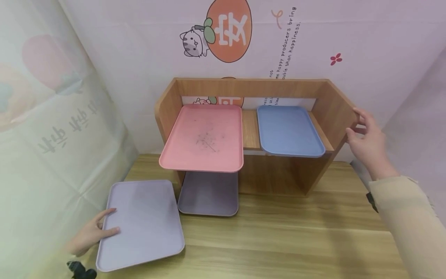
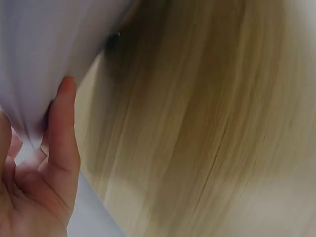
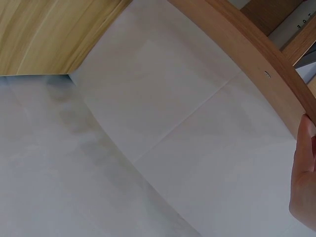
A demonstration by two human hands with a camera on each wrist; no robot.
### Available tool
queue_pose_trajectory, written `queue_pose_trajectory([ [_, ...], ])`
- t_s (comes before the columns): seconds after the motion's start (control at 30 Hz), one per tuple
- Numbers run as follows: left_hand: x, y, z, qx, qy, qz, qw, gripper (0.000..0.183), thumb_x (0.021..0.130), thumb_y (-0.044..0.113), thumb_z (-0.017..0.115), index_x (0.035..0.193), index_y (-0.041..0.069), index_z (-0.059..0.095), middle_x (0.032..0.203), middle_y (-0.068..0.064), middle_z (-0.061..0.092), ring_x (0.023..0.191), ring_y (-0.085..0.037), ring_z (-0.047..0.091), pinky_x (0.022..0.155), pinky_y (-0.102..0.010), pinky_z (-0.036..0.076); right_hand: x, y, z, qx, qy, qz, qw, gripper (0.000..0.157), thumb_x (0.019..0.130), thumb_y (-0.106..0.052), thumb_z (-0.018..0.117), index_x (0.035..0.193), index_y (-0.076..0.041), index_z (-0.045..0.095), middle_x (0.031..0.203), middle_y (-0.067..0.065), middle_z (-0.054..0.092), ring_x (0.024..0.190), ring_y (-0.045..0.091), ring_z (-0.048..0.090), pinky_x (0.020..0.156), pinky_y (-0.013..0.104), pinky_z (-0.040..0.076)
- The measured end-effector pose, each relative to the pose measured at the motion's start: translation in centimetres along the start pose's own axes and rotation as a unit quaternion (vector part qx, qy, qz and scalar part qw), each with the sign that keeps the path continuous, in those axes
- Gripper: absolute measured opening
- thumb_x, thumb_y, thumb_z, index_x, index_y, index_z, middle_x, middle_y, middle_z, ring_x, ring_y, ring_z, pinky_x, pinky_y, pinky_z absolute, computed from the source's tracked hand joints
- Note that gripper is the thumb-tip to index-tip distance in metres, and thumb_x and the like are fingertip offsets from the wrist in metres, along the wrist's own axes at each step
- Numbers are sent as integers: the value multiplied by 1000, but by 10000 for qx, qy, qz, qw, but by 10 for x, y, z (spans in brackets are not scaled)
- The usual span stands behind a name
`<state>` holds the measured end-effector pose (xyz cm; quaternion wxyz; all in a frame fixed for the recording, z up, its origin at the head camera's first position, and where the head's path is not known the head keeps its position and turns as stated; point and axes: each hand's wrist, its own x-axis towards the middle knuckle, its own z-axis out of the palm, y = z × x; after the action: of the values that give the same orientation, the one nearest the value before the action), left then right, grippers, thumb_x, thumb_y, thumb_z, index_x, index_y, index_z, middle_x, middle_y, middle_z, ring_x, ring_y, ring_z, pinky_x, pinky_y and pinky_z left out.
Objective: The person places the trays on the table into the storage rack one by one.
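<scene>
At the lower left in the head view, my left hand pinches the left edge of a lavender tray, thumb on top and other fingers going under. The left wrist view shows the same tray tilted between thumb and fingers. My right hand grips the front edge of the right side panel of a wooden desktop shelf. In the right wrist view only part of that hand shows, at the panel's edge. A pink tray and a blue tray lie on the shelf's upper board.
Under the pink tray, a greyish purple tray sits in the lower left compartment, sticking out at the front. The wooden table carries the shelf. Printed cloth hangs behind and at both sides.
</scene>
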<state>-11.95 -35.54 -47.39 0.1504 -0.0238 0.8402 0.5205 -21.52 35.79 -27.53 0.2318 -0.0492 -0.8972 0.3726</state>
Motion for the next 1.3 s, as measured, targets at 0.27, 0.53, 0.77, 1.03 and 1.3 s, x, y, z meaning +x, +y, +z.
queue_pose_trajectory([
  [0.27,-18,2,-7,-1336,-529,-46,9896,47,95,13,55,122,48,39,103,-2,63,85,-12,67,76,-33,57,0,-1,-1,-24,-66,17,10000,60,95,-10,45,150,-21,24,141,29,38,114,46,45,52,-1,37],
  [0.53,-39,20,-2,-2271,-1886,666,9531,52,99,4,41,124,49,49,113,15,55,97,-11,64,79,-30,56,0,0,0,-19,104,-69,9999,60,94,-10,48,149,-25,28,138,29,42,96,7,47,54,-1,39],
  [0.77,-41,45,33,-2359,-2432,1055,9349,53,97,0,44,133,39,46,125,16,50,109,-7,58,87,-32,53,1,0,1,-40,84,50,9999,60,95,-10,47,149,-26,27,139,27,41,105,25,51,54,0,39],
  [1.03,-15,85,96,-1750,-1968,915,9603,64,89,9,62,145,5,31,132,-29,39,103,-12,60,83,-42,55,2,4,1,-50,117,-52,9999,60,94,-9,47,149,-24,28,137,29,42,100,21,49,53,0,39],
  [1.3,30,118,157,-1650,-1804,997,9645,77,82,8,71,143,-8,26,114,-28,58,92,-21,65,79,-40,56,2,3,1,-80,13,-68,9999,60,95,-11,46,150,-22,25,140,29,40,112,45,46,52,-2,35],
])
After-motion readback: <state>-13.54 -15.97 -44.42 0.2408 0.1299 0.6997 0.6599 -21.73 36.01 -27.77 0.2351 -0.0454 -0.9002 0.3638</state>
